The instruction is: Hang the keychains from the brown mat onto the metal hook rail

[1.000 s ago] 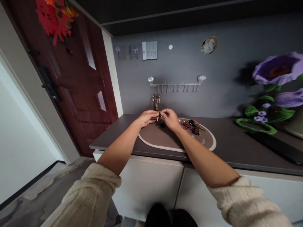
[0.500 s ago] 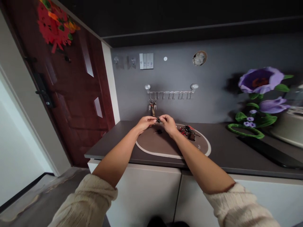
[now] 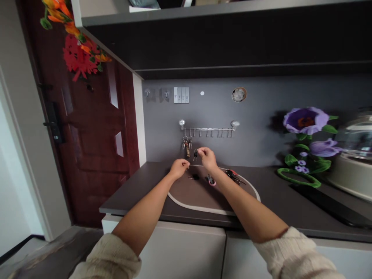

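My right hand [image 3: 207, 158] pinches the ring of a small bunch of keys [image 3: 195, 155], which hangs from the fingertips in front of the wall, below the hook rail. My left hand [image 3: 179, 169] is lower and to the left, over the far left edge of the mat, its fingers pressed together; whether anything is between them is too small to tell. Below the hands, dark keys [image 3: 195, 177] lie on the brown oval mat [image 3: 200, 197]. Nail clippers with a pink ring [image 3: 211, 180] lie by my right wrist. A pile of keys [image 3: 232, 175] is partly hidden behind my right forearm.
On the wall, a clear hook rail [image 3: 209, 129] carries hanging key bunches [image 3: 187, 146] at its left end. A shelf [image 3: 221, 42] juts out above. Purple plush flowers [image 3: 306, 120] and a black flat object [image 3: 328, 203] are at right. A dark red door [image 3: 95, 155] stands left.
My hands have come apart: the right hand has lifted the keys up towards the rail, and the left has let go of them. The view has tilted upward, showing more shelf.
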Motion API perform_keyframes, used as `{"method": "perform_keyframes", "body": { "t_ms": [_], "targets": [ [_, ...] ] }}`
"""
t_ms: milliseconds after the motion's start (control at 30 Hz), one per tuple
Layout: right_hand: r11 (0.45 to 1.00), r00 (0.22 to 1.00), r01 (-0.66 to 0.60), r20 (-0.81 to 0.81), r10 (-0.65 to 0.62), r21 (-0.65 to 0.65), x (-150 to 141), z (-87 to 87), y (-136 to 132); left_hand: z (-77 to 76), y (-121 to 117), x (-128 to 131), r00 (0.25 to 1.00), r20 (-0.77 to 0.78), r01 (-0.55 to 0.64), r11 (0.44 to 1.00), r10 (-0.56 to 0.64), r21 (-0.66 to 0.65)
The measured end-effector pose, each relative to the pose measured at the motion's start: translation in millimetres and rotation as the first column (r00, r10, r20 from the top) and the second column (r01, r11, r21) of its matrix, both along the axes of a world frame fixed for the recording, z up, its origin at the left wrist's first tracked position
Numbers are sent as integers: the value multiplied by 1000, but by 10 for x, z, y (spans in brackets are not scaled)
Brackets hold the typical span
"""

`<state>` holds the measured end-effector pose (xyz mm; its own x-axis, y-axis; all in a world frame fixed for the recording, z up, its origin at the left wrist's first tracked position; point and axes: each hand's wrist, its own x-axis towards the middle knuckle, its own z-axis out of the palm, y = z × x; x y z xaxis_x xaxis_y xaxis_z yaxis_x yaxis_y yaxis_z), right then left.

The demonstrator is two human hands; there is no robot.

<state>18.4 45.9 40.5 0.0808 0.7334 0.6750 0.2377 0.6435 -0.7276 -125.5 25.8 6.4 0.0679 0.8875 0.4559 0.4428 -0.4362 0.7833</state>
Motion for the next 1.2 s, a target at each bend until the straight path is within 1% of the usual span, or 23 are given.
{"method": "perform_keyframes", "body": {
  "t_ms": [167,267,400,500,633,833,933,1033,1200],
  "targets": [
    [999,997,46,-57,-46,8,-47,251,254,-13,5,0,984,-173,-25,996,40,85],
    [998,995,60,-81,-59,13,-93,375,396,-17,4,2,967,-248,-28,992,58,122],
    [993,989,121,-92,-120,3,-148,500,571,-25,18,0,957,-278,-46,990,81,130],
    [984,981,178,-80,-177,-1,-182,560,684,-28,28,-1,954,-287,-50,989,88,138],
    [970,968,244,-52,-245,-12,-213,589,801,-26,27,1,953,-288,-56,989,94,139],
    [943,943,333,-26,-333,4,-220,569,905,-10,24,8,955,-277,-78,990,109,120],
    [931,931,364,-3,-364,8,-231,550,905,-12,36,6,955,-277,-76,990,107,117],
    [918,918,396,33,-395,-21,-247,530,871,-22,53,1,958,-268,-69,991,98,114],
    [912,912,407,75,-403,-56,-257,481,812,-24,65,-7,965,-248,-64,992,89,107]
  ]
}}
